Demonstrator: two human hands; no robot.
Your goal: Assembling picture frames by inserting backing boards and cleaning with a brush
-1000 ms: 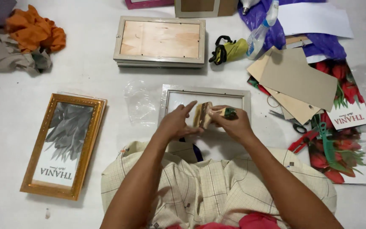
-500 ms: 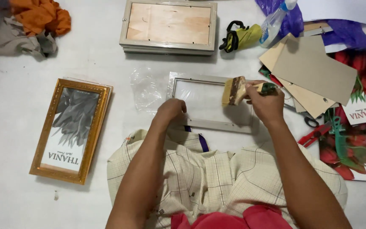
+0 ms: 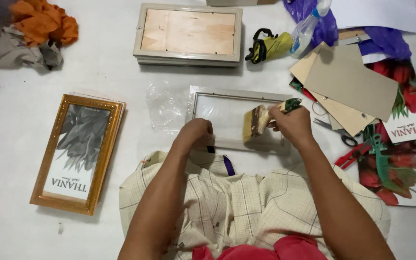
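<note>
Checked cream cloth (image 3: 246, 202) lay nearest the camera, over the person's lap, w/ a red strip at the bottom edge. Both forearms reached fwd over it. Hands were apart. Left hand (image 3: 194, 137) rested curled on the near-left edge of a pale grey picture frame (image 3: 237, 94); fingers bent down on the rail, but whether they actually gripped it could not be told. Right hand (image 3: 292, 125) was clamped on the green handle of a wide flat brush (image 3: 255, 121), bristle end pointing left and held over the right part of the frame's glass; contact betw. bristles and glass not determinable. Frame lay flat on the white floor just ahead of the lap, approx. centre of view, w/ a clear plastic bag (image 3: 165, 107) touching its left side.

Left of that, well apart, a gold frame (image 3: 77, 151) w/ a grey leaf print lay flat, on top of other sheets. To the right: red-handled scissors (image 3: 350, 154), prints of red flowers (image 3: 400, 120), and a fan of brown card backing sheets (image 3: 350, 84).

Further off, a stack of grey frames (image 3: 188, 34) lay face down, wooden backs up. Beside it, right: yellow-and-black item (image 3: 269, 46), type unclear, a clear plastic bottle (image 3: 306, 26), purple plastic (image 3: 386, 41). Far left corner: orange and grey rags (image 3: 25, 31).
</note>
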